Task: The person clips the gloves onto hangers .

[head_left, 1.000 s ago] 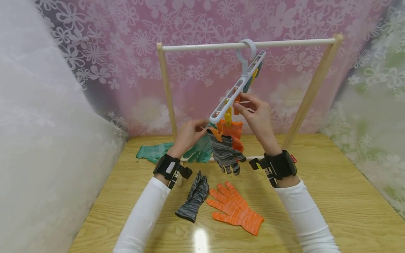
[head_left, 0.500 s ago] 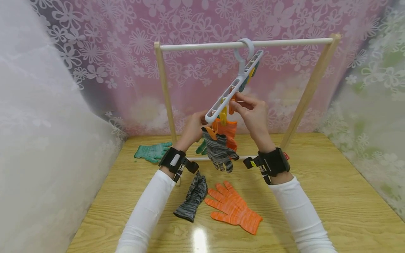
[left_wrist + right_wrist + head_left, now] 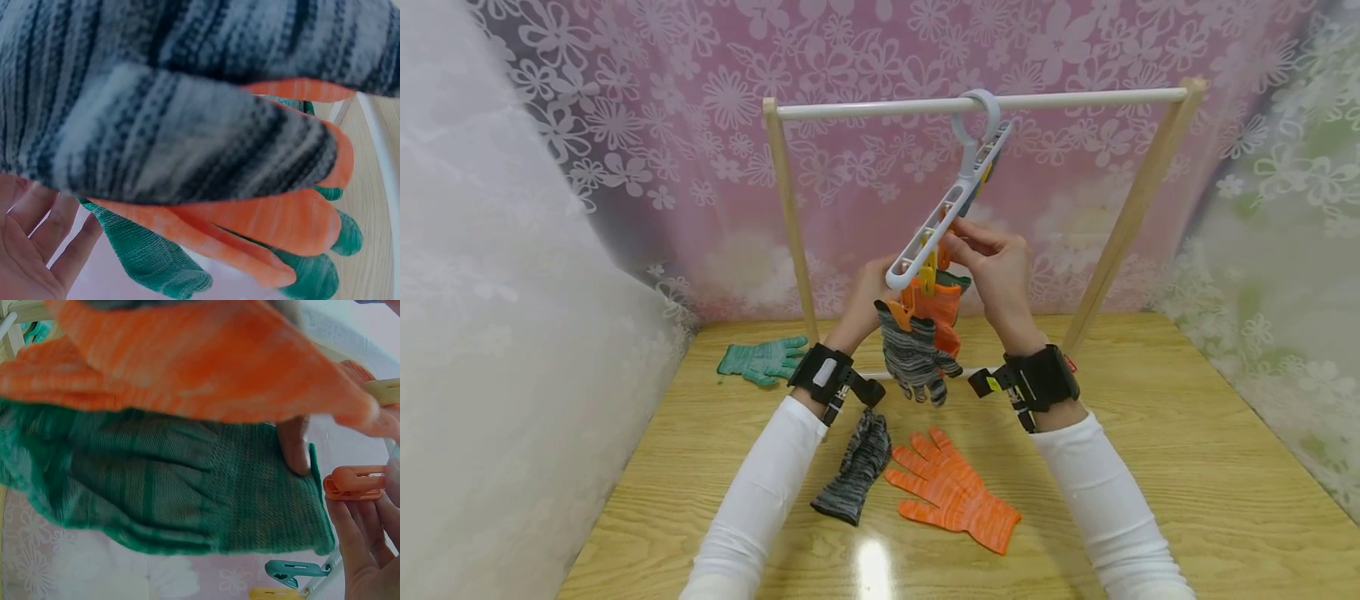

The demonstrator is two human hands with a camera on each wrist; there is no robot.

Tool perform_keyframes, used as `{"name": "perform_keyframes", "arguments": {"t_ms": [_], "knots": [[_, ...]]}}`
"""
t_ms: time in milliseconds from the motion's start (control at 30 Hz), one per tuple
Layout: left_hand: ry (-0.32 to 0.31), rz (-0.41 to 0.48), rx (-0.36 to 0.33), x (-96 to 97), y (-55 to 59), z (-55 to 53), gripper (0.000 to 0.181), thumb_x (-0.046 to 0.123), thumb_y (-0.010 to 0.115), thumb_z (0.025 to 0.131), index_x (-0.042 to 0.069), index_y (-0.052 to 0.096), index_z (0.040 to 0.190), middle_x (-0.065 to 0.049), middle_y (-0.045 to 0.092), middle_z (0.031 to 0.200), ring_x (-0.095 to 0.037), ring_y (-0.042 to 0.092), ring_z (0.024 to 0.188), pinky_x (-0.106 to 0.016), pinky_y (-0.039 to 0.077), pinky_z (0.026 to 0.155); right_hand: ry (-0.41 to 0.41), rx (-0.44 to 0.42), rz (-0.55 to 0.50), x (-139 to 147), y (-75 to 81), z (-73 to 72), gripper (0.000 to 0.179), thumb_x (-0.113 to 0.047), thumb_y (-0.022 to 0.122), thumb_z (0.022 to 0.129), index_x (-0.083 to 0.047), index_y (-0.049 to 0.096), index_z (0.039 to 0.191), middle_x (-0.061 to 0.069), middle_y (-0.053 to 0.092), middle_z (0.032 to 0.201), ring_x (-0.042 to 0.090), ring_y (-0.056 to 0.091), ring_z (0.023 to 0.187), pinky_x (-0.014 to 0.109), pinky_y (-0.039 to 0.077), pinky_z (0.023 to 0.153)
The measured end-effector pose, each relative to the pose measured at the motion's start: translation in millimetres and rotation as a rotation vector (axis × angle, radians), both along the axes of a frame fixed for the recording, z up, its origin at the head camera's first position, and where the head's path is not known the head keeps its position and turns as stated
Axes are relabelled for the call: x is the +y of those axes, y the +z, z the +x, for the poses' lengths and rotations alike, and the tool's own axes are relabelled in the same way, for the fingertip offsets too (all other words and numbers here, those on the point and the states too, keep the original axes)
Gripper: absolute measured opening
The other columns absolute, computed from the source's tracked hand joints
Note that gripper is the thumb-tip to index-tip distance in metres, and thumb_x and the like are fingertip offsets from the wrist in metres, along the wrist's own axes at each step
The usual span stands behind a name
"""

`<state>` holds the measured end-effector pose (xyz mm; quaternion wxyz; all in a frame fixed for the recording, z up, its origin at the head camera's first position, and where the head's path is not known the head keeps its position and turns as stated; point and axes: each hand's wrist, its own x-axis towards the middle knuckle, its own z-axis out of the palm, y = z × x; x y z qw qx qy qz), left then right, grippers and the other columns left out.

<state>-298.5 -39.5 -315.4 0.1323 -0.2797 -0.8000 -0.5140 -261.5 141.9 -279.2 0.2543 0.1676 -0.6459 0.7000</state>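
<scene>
Beneath the pale grey plastic hanger (image 3: 953,200), the left hand (image 3: 871,293) pinches a green knitted glove (image 3: 156,481), cuff (image 3: 275,519) uppermost; the right hand (image 3: 1000,271), nearer the hanger, pinches an orange plastic clip (image 3: 353,482) just beside that cuff.

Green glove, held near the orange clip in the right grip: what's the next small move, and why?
I'd probably guide the green glove into the orange clip with the left grip: the right grip pinches that clip, and in the right wrist view the glove's cuff lies beside it, not yet between its jaws.
</scene>
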Motion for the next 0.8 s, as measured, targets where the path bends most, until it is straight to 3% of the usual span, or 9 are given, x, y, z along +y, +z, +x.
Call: {"name": "perform_keyframes", "arguments": {"t_ms": [233, 467, 633, 800], "knots": [[-0.076, 0.077, 0.005, 3.5, 1.4, -0.7, 0.027, -0.004, 0.062, 0.097, -0.006, 0.068, 0.124, -0.023, 0.069, 0.102, -0.020, 0.050, 0.073, -0.026, 0.037, 0.068, -0.030, -0.009, 0.009, -1.1, 0.8, -1.0, 0.031, -0.009, 0.077, 0.091, -0.003, 0.072, 0.122, 0.001, 0.076, 0.108, 0.010, 0.074, 0.086, 0.027, 0.060, 0.083], [-0.124, 0.128, 0.012, 4.4, 0.3, -1.9, 0.030, -0.007, 0.061, 0.096, -0.007, 0.065, 0.126, -0.025, 0.069, 0.103, -0.023, 0.055, 0.073, -0.026, 0.038, 0.063, -0.043, 0.003, 0.011, -0.1, 0.3, -2.8, 0.031, -0.009, 0.077, 0.092, -0.002, 0.071, 0.122, -0.002, 0.076, 0.107, 0.011, 0.073, 0.091, 0.028, 0.059, 0.085], [-0.153, 0.195, -0.010, 5.8, -3.3, -2.3, 0.030, -0.010, 0.060, 0.096, -0.009, 0.064, 0.126, -0.028, 0.069, 0.109, -0.032, 0.067, 0.092, -0.025, 0.048, 0.076, -0.038, 0.002, 0.010, 0.3, 0.6, -2.4, 0.031, -0.008, 0.076, 0.092, -0.001, 0.071, 0.122, -0.004, 0.076, 0.106, 0.012, 0.072, 0.092, 0.029, 0.059, 0.086], [-0.152, 0.259, -0.035, 7.5, -6.4, -2.2, 0.028, -0.006, 0.061, 0.098, -0.008, 0.065, 0.125, -0.027, 0.069, 0.114, -0.036, 0.069, 0.106, -0.028, 0.055, 0.087, -0.046, 0.001, 0.008, 0.4, 0.6, -2.5, 0.030, -0.006, 0.076, 0.092, 0.001, 0.071, 0.121, -0.010, 0.075, 0.100, 0.011, 0.071, 0.091, 0.027, 0.059, 0.085]]}}
